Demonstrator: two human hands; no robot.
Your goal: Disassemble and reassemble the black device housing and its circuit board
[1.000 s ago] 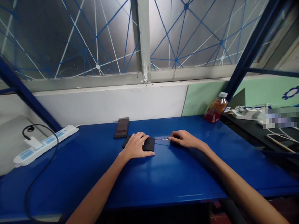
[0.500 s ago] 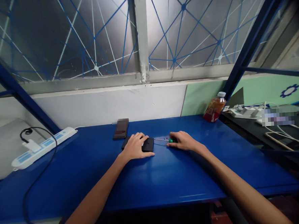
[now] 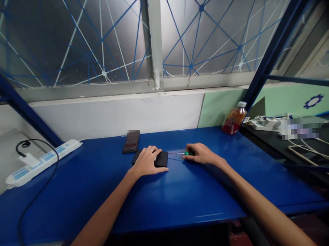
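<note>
My left hand (image 3: 147, 162) lies flat, fingers spread, on a black flat device (image 3: 161, 159) on the blue table (image 3: 169, 197), pressing it down. My right hand (image 3: 201, 154) is closed round a small screwdriver (image 3: 183, 153) with a green and black handle. Its thin metal shaft points left and its tip meets the device's right edge. A second dark phone (image 3: 131, 141) lies just behind my left hand.
A white power strip (image 3: 41, 163) with a plugged-in black cable (image 3: 28, 216) sits at the table's left end. An orange drink bottle (image 3: 233, 119) stands at the back right. Chargers and white cables (image 3: 267, 123) lie on a black surface to the right. A window wall bounds the far side.
My right hand has slid slightly back along the screwdriver, uncovering its green handle. The left hand stays on the device. The view has drifted a little to the right.
</note>
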